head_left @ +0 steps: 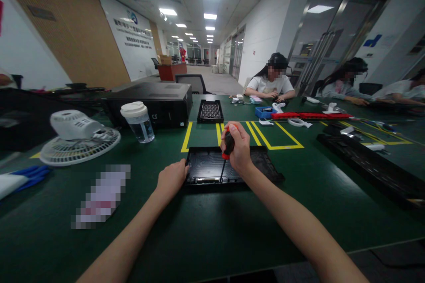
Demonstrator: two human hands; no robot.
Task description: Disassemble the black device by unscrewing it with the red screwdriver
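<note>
A black plastic panel [206, 163] with raised edges lies flat on the green table in front of me. My right hand [239, 148] is closed around the red and black handle of a screwdriver [224, 168]. The screwdriver stands nearly upright, its thin shaft pointing down to the panel's near edge, beside a small pale strip [208, 180]. Whether the tip sits on a screw is too small to tell. My left hand [172, 178] grips the panel's left edge, its fingertips partly hidden there.
Beyond the panel are yellow tape lines and a black tray [210, 112] of small parts. To the left stand a lidded cup [138, 121], a white fan [79, 137] and a black computer case [156, 99]. A long black panel [372, 166] lies right. Co-workers sit across the table.
</note>
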